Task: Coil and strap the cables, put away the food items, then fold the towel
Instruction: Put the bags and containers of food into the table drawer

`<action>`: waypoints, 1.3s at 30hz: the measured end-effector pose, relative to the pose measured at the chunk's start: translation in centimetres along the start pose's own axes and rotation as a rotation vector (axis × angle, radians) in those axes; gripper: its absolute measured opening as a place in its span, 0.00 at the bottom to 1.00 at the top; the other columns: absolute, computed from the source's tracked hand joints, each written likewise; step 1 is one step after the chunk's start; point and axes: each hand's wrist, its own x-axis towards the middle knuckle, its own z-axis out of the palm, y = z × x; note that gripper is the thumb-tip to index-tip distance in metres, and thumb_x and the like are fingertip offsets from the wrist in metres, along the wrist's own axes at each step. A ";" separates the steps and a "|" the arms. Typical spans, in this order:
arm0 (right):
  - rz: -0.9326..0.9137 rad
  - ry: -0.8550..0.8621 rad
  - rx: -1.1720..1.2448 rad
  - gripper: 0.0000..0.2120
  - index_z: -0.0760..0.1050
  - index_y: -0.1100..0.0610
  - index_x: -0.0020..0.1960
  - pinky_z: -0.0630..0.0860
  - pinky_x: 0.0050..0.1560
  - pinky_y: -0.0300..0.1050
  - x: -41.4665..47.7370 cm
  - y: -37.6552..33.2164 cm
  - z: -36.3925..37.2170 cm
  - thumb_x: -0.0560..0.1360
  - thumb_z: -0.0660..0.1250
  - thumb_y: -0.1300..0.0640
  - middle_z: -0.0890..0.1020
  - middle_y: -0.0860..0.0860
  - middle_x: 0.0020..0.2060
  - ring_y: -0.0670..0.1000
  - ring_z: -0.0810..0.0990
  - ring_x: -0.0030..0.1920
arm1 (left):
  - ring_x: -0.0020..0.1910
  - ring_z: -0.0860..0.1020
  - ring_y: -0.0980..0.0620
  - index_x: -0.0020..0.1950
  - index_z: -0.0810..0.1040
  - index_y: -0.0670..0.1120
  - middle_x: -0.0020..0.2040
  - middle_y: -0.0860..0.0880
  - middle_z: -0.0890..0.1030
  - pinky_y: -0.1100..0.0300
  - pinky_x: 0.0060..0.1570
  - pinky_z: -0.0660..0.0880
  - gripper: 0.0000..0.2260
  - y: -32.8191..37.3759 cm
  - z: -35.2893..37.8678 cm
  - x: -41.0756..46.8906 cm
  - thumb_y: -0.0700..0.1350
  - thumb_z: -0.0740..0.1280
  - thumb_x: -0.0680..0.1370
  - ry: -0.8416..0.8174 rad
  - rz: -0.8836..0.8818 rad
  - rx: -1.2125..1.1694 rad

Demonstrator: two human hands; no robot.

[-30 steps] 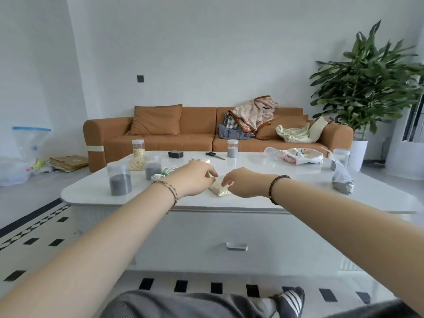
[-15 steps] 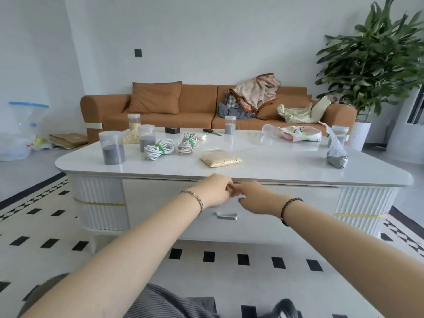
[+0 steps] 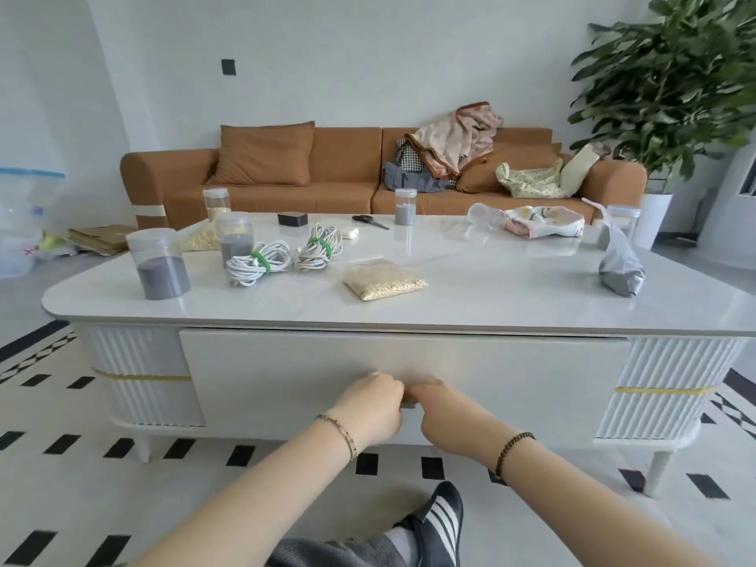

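My left hand [image 3: 370, 409] and my right hand [image 3: 439, 411] meet at the small metal handle [image 3: 409, 404] on the front of the white table's drawer [image 3: 286, 374], fingers curled around it. On the tabletop lie two coiled white cables [image 3: 259, 263] [image 3: 320, 248], each bound with a green strap. A clear bag of pale grains [image 3: 384, 282] rests near the front middle. A patterned towel [image 3: 544, 221] lies crumpled at the back right. A grey filled bag [image 3: 619, 268] sits at the right.
Clear jars of grey powder [image 3: 159, 263] [image 3: 235, 239] [image 3: 405, 200] and pale grains [image 3: 216, 202] stand on the table [image 3: 491, 304], with scissors [image 3: 370, 221] and a black box [image 3: 292, 218]. An orange sofa [image 3: 327, 178] and a potted plant [image 3: 675, 96] stand behind. My shoe [image 3: 439, 521] rests on the tiled floor.
Both hands left the grain bag on the tabletop, dropped below the table edge and closed on the drawer handle. My view lowered and drew back.
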 end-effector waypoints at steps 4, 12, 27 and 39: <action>0.032 -0.102 -0.061 0.24 0.78 0.57 0.61 0.79 0.58 0.53 -0.1 -0.9 -1.3 0.73 0.53 0.69 0.80 0.56 0.60 0.59 0.79 0.57 | 0.50 0.78 0.43 0.58 0.80 0.43 0.53 0.41 0.81 0.56 0.45 0.74 0.15 0.1 -0.5 -0.2 0.36 0.57 0.79 -0.097 0.010 0.011; -0.113 0.203 -0.002 0.14 0.81 0.57 0.45 0.73 0.38 0.47 -3.2 -3.6 -7.0 0.74 0.57 0.65 0.78 0.50 0.35 0.53 0.76 0.39 | 0.42 0.78 0.44 0.43 0.77 0.51 0.40 0.49 0.78 0.57 0.32 0.67 0.09 0.8 -7.1 -3.4 0.46 0.60 0.80 0.231 0.131 -0.117; 0.003 0.144 -0.089 0.09 0.81 0.45 0.50 0.78 0.47 0.43 -5.5 -2.8 -8.0 0.78 0.67 0.42 0.82 0.40 0.45 0.45 0.80 0.46 | 0.56 0.75 0.51 0.57 0.75 0.53 0.53 0.55 0.75 0.53 0.52 0.71 0.11 -0.9 -5.6 -5.9 0.57 0.57 0.84 0.209 0.102 -0.035; -0.023 -0.084 0.122 0.13 0.84 0.47 0.40 0.77 0.41 0.36 -8.2 -3.1 -9.0 0.68 0.77 0.38 0.84 0.40 0.35 0.41 0.80 0.37 | 0.29 0.65 0.48 0.32 0.67 0.46 0.28 0.50 0.67 0.55 0.37 0.65 0.25 -0.6 -6.6 -7.4 0.62 0.59 0.82 0.009 0.060 -0.134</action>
